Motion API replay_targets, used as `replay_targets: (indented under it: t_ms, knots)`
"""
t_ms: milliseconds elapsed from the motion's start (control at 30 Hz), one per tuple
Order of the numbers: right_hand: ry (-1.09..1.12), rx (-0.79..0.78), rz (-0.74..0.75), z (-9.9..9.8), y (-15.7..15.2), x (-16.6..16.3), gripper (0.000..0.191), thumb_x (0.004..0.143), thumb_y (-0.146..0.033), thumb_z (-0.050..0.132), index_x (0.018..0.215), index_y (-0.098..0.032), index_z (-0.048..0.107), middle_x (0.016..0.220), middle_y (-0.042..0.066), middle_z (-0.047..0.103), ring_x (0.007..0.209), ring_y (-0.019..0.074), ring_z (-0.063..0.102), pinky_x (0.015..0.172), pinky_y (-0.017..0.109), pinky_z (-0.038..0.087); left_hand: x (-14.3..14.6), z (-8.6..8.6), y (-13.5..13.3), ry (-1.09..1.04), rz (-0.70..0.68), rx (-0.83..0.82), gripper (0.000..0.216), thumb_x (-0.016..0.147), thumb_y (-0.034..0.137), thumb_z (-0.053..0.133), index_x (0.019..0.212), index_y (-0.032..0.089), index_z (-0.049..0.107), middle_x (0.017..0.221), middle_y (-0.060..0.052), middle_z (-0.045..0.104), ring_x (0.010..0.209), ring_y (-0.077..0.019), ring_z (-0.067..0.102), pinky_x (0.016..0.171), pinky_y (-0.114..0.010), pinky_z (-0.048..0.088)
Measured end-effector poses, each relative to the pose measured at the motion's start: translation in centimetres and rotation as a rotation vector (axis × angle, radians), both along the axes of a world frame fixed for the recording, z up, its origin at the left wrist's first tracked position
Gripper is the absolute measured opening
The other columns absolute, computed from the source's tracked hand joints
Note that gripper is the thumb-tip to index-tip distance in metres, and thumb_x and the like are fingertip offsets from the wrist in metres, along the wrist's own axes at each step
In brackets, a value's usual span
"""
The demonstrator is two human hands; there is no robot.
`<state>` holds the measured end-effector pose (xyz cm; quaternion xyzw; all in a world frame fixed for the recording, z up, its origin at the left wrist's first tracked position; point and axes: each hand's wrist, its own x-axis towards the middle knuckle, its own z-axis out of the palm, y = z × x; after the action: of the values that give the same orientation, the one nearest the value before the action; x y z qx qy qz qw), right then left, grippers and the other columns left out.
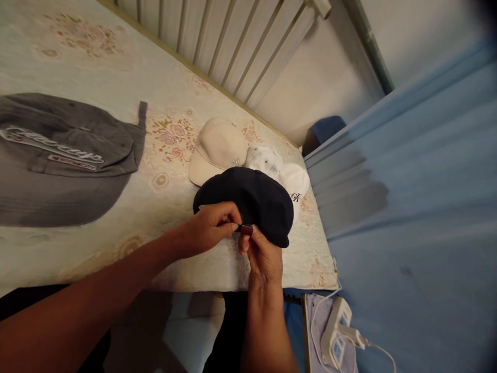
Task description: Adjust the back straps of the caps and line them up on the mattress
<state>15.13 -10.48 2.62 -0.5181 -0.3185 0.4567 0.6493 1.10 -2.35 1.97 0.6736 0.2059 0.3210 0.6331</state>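
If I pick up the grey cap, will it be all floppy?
Partly, I think. The grey cap has a creased, sunken crown, so that part would probably flop. Its brim looks smooth and seems stiffer. Lying flat like that, it probably wouldn't roll if pushed.

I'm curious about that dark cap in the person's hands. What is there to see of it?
The dark cap looks navy to black, its cloth soft and matte, the rounded crown showing no lettering on this side. A small reddish-brown tab sits at its near edge, between the fingertips of the left hand and right hand. Whether it rests on the flowered cover or is lifted is unclear.
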Motion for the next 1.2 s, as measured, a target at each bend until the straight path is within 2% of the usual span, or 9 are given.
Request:
replay_targets:
  t_ms: [333,567,1000,1200]
  knots:
    - [-0.020,-0.033,0.043,0.08,-0.04,-0.19,0.039,0.070,-0.043,0.078,0.050,-0.016,0.057,0.040,-0.002,0.051,0.036,0.0088,0.046,0.036,0.022,0.039,0.13,0.11,0.02,0.020,0.045,-0.055,0.006,0.075,0.023,0.057,0.074,0.018,0.055,0.062,0.004,0.054,0.060,-0.0117,0.053,0.058,-0.025,0.041]
    - [0.020,-0.018,0.039,0.06,0.01,-0.33,0.038,0.068,-0.041,0.080,0.049,-0.016,0.059,0.040,-0.002,0.052,0.035,0.0087,0.046,0.036,0.021,0.037,-0.17,0.44,-0.02,-0.011,0.018,-0.127,0.006,0.074,0.023,0.059,0.074,0.018,0.056,0.064,0.003,0.058,0.064,-0.0127,0.056,0.062,-0.026,0.043]
    - [-0.013,-0.038,0.035,-0.04,0.08,-0.33,0.034,0.067,-0.043,0.078,0.053,-0.018,0.060,0.041,-0.003,0.052,0.036,0.0092,0.047,0.036,0.022,0.039,-0.09,0.54,-0.55,0.003,0.010,-0.109,0.006,0.077,0.024,0.055,0.076,0.018,0.056,0.065,0.002,0.058,0.064,-0.0132,0.055,0.062,-0.027,0.042]
    - [-0.014,-0.055,0.032,-0.22,0.02,-0.32,0.034,0.068,-0.042,0.078,0.056,-0.018,0.058,0.042,-0.003,0.053,0.036,0.0091,0.047,0.037,0.022,0.040,-0.32,0.55,-0.63,0.014,0.041,-0.089,0.004,0.074,0.020,0.056,0.072,0.018,0.058,0.060,0.004,0.054,0.059,-0.0108,0.050,0.056,-0.024,0.038]
